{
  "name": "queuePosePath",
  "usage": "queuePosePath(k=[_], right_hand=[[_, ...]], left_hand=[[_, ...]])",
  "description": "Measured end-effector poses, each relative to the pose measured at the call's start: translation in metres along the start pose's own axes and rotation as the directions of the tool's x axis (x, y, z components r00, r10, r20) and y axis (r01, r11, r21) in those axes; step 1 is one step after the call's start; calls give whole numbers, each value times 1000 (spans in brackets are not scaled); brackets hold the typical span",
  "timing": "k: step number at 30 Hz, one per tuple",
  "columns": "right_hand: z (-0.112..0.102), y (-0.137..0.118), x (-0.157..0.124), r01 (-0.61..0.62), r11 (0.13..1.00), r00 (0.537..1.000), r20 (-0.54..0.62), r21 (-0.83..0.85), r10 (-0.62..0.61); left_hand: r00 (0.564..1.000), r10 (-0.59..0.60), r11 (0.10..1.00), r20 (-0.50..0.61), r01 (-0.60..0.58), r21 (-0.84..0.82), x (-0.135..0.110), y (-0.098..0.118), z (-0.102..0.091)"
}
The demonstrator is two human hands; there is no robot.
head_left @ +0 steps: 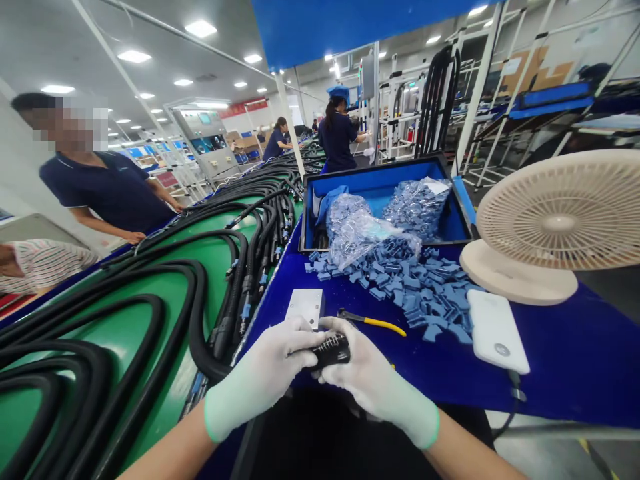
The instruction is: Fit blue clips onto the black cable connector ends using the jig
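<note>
My left hand (280, 360), in a white glove with a mint cuff, grips one side of a black cylindrical part (333, 350) that bears a row of pale marks. From the other side my right hand (363, 363), gloved alike, has its fingers wrapped round the same part. Whether the part joins the thick black hose running behind my left wrist I cannot tell. Just beyond my hands lies a light metal block (305, 305) with holes. Yellow-handled pliers (377, 323) lie to its right. Small blue plastic clips (405, 283) are heaped farther back.
Behind the clips stands a black-rimmed blue bin (313, 207) with bagged clips (350, 223). A beige fan (520, 270) and a white power bank (497, 330) with a cable are at right. Black hoses (200, 313) cover the green conveyor (173, 353) at left; a co-worker (110, 190) stands beyond.
</note>
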State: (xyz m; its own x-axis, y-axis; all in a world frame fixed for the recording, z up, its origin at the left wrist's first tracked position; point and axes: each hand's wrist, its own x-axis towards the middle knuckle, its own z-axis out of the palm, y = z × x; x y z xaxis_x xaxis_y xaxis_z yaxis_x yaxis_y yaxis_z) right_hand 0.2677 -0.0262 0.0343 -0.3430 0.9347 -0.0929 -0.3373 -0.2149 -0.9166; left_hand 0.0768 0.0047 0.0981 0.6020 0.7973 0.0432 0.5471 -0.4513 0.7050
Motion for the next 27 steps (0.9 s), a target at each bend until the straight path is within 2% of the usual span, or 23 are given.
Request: queuePosePath(k=[4, 6, 8, 10, 11, 13, 14, 16, 18, 19, 20, 21, 22, 23, 24, 25, 26, 27], right_hand=[[-1, 5, 0, 18, 999, 998, 59, -30, -17], [0, 4, -1, 24, 999, 998, 65, -29, -22], [2, 1, -4, 54, 997, 998, 29, -59, -53], [5, -3, -6, 94, 990, 996, 14, -101, -93], [5, -4, -7, 107, 987, 994, 29, -118, -104], [5, -3, -5, 109, 985, 994, 44, -135, -104], [4, -1, -4, 106, 984, 994, 26, -140, -104], [3, 4, -1, 113, 986, 990, -72, -125, -122], [6, 10, -1, 156, 986, 964, -211, -50, -163], [8, 13, -2, 182, 983, 948, -263, -7, -177], [11, 15, -4, 200, 980, 941, -284, 23, -185], [13, 15, -5, 202, 979, 951, -243, 16, -192], [13, 14, -7, 193, 980, 970, -139, -47, -198], [11, 11, -6, 193, 964, 981, -1, -182, -196], [6, 7, -4, 198, 896, 980, 103, -398, -171], [-2, 2, 1, 188, 748, 982, 130, -636, -136], [-14, -4, 8, 152, 537, 987, 97, -830, -129], [-28, -9, 17, -15, 269, 980, -67, -963, -185]], left_hand=[[985, 171, 974, 2, -169, 153, -5, -8, 2], [983, 176, 978, 50, -181, 107, -4, -16, 2], [995, 68, 996, 73, -64, -56, 2, -24, 1], [990, -94, 968, 104, 116, -222, 10, -30, 1], [979, -156, 947, 131, 186, -263, 14, -32, 1], [967, -203, 939, 153, 237, -250, 17, -32, 3], [972, -211, 952, 100, 228, -207, 15, -31, 5], [975, -198, 978, -97, 189, -89, 5, -27, 11], [934, -226, 974, -276, 219, -58, -12, -25, 20], [907, -287, 957, -307, 255, -141, -21, -25, 25], [877, -375, 910, -299, 287, -300, -29, -27, 28], [839, -475, 806, -264, 296, -512, -36, -30, 31], [787, -572, 646, -233, 256, -719, -40, -33, 32], [734, -647, 463, -206, 164, -871, -43, -37, 31], [687, -699, 310, -198, 41, -950, -44, -40, 28], [651, -729, 218, -214, -76, -973, -42, -43, 24], [635, -732, 190, -247, -158, -969, -40, -45, 18], [642, -707, 215, -295, -202, -956, -36, -46, 12]])
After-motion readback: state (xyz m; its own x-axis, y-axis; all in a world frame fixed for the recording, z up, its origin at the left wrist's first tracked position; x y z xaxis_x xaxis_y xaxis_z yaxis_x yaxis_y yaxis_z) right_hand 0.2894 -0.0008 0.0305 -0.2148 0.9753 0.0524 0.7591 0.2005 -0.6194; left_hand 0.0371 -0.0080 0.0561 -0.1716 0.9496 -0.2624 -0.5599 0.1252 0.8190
